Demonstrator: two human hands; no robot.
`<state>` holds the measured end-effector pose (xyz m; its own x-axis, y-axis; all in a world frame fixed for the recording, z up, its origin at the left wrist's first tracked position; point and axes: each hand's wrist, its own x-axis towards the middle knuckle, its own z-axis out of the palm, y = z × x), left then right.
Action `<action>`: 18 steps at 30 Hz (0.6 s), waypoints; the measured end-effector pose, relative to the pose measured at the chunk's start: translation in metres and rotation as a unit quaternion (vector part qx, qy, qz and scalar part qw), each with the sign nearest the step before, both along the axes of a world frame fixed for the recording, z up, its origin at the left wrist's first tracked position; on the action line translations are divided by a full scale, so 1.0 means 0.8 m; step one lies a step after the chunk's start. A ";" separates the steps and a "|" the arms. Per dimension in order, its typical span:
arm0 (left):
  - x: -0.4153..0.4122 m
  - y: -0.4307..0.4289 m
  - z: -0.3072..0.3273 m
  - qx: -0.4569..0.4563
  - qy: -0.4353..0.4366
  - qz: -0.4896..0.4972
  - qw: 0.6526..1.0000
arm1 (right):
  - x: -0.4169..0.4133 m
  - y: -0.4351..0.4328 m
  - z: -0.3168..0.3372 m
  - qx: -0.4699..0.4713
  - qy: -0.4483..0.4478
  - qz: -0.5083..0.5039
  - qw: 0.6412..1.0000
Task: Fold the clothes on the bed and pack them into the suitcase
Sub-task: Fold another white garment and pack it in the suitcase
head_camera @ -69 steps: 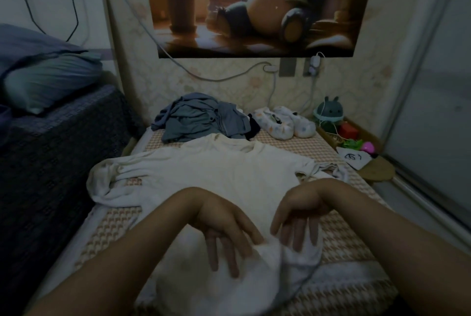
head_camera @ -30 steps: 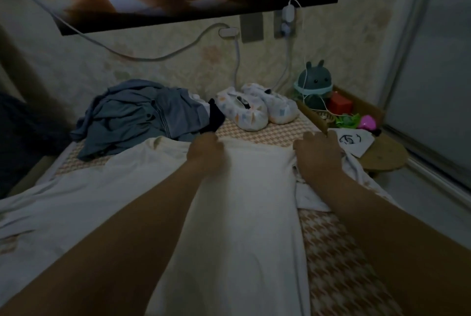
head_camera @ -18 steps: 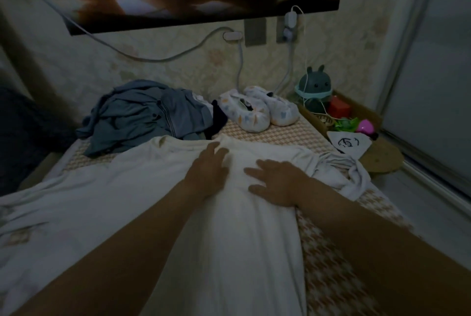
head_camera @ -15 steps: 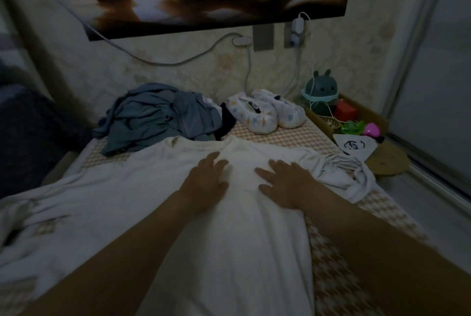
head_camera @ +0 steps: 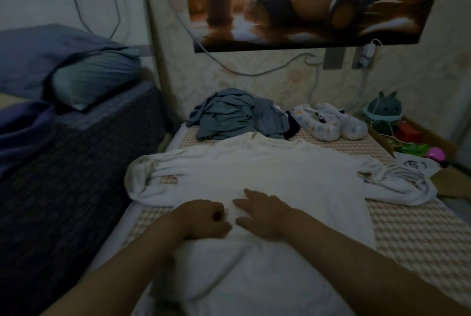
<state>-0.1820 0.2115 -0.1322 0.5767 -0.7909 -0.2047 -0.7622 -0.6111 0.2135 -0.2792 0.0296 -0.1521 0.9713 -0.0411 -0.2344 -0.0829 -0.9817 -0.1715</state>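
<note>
Smoothing the white shirt (head_camera: 267, 170) is, we judge, the step in hand; it lies spread across the bed (head_camera: 407, 234), sleeves toward both side edges. Our right hand (head_camera: 265, 213) rests flat, fingers straight; our left hand (head_camera: 201, 219) is curled, its grip on cloth unclear. Next: fold one sleeve inward.

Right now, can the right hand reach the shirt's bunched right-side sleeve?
Probably yes: right hand rests flat on the white shirt, and only bare cloth lies between it and that sleeve.
</note>
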 end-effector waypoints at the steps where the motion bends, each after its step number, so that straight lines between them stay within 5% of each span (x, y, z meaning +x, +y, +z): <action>1: -0.006 0.014 0.003 -0.004 0.032 0.015 0.999 | -0.002 0.014 -0.006 0.000 0.005 0.000 1.000; 5: -0.024 0.063 0.001 0.020 -0.025 0.010 0.999 | -0.009 0.044 -0.018 -0.022 0.003 -0.022 1.000; 7: -0.029 0.082 -0.007 -0.009 -0.042 0.091 0.995 | -0.012 0.047 -0.020 -0.028 -0.007 -0.028 0.999; 10: -0.032 0.096 -0.004 -0.066 0.057 0.161 0.983 | -0.023 0.048 -0.025 -0.035 -0.009 -0.019 0.999; 15: -0.007 0.126 0.039 0.035 0.104 0.157 0.981 | -0.042 0.047 -0.021 -0.015 -0.005 0.012 1.000; 18: -0.023 0.125 0.042 0.158 -0.064 0.113 0.979 | -0.060 0.037 -0.014 -0.016 -0.013 0.025 0.999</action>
